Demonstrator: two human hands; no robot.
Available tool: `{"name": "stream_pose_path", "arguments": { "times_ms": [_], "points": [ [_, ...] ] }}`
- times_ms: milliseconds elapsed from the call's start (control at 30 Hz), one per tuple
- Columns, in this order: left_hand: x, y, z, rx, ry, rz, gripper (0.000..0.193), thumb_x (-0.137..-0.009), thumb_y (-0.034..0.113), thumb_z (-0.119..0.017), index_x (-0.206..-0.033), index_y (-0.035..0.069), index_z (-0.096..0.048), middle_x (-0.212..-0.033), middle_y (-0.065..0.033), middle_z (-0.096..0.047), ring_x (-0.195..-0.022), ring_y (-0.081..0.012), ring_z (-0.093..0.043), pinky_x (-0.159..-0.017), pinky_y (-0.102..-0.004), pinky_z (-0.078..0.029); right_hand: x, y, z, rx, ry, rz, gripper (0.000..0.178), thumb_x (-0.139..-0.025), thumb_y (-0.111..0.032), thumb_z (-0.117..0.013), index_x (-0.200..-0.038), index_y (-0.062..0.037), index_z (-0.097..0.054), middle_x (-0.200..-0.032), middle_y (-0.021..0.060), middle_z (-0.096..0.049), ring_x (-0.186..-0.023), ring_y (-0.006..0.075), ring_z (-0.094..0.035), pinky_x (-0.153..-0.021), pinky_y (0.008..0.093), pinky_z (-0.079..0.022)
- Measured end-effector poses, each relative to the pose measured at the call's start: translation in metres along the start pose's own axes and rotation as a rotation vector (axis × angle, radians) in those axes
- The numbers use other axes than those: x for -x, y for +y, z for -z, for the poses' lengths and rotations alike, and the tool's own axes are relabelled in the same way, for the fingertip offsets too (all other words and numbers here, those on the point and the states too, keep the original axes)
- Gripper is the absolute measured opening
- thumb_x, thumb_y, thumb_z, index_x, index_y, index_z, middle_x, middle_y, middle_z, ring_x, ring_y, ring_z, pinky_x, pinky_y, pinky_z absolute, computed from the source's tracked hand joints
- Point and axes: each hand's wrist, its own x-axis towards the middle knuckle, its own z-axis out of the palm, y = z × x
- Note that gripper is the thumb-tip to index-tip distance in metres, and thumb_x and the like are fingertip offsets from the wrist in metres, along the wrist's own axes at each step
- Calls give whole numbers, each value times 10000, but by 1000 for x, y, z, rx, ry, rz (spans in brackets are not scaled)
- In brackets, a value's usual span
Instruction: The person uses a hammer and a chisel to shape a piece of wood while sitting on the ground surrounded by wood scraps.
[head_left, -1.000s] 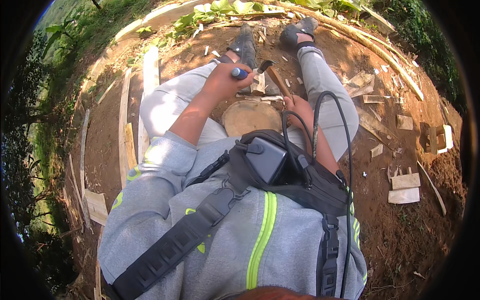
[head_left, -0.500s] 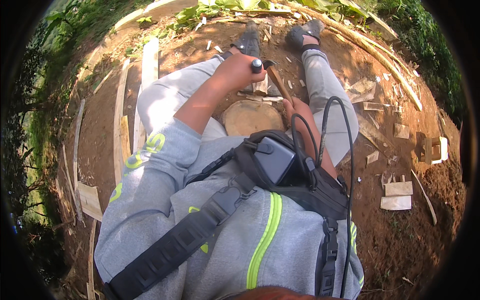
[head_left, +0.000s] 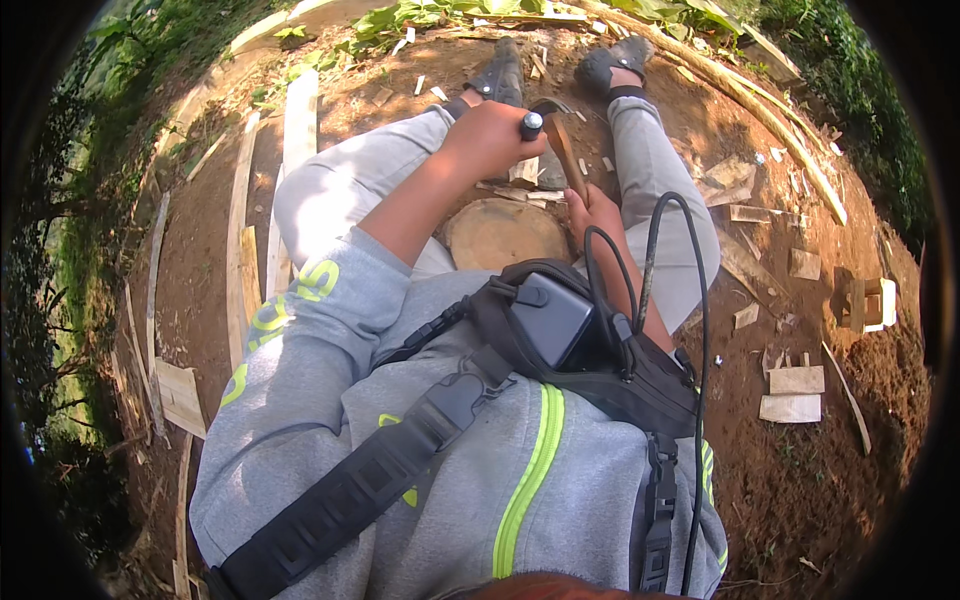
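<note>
My left hand [head_left: 492,138] is closed in a fist around a dark handle [head_left: 531,125] with a shiny round end turned up toward me. Just past that fist shows a dark curved piece [head_left: 549,103]; whether it belongs to the dark handle or to the wood cannot be made out. A brown wooden stick [head_left: 566,158], wider at its far end, slants up from my right hand [head_left: 598,212], whose fingers wrap its near end. Both hands are between my knees, beyond a round-cut log stump [head_left: 508,235]. A pale wood block [head_left: 524,172] lies behind the stump.
Long pale boards [head_left: 299,125] lie on the dirt at the left. Wood offcuts [head_left: 797,380] and a small wooden stool [head_left: 872,304] are at the right. A long pole [head_left: 740,92] crosses the far right. A black cable [head_left: 703,330] loops up from my waist bag [head_left: 640,385].
My left hand with the dark handle has shifted slightly right. The wooden stick has tipped more upright, and the curved dark piece shows farther away and higher.
</note>
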Motion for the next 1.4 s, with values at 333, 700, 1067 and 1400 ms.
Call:
{"name": "stream_pose_path", "arguments": {
  "times_ms": [333, 700, 1067, 1400],
  "points": [
    [-2, 20, 7, -16, -19, 81, 276, -902, 310, -747, -822, 47, -732, -717, -183, -685, -711, -397, -660, -749, -472, -561, -27, -3, -8, -113, -172, 87, 325, -1048, -314, -665, -1078, 9, -674, -887, 148, -760, -814, 207, -706, -768, 379, -525],
    [-1, 11, -5, -61, 7, 77, 308, -922, 365, -726, -860, 64, -743, -769, -172, -708, -824, -388, -690, -740, -483, -561, -32, -13, -10, -147, -168, 34, 451, -1032, -377, -659, -1199, 42, -681, -955, 216, -743, -896, 341, -728, -841, 456, -544],
    [-6, -9, -3, -53, 56, 45, 375, -902, 384, -714, -752, 41, -705, -734, -173, -705, -720, -402, -697, -721, -469, -577, -35, 7, -10, -313, -81, 32, 406, -1059, -373, -616, -1129, 11, -727, -988, 172, -776, -968, 317, -729, -908, 421, -528],
    [-33, -8, -1, -127, -197, 352, 512, -872, 535, -723, -944, 30, -759, -926, -213, -757, -892, -382, -739, -831, -464, -582, -35, 13, -13, -232, -85, 88, 350, -1066, -336, -614, -1140, -5, -699, -961, 119, -793, -908, 241, -698, -860, 398, -521]
  ]
}}
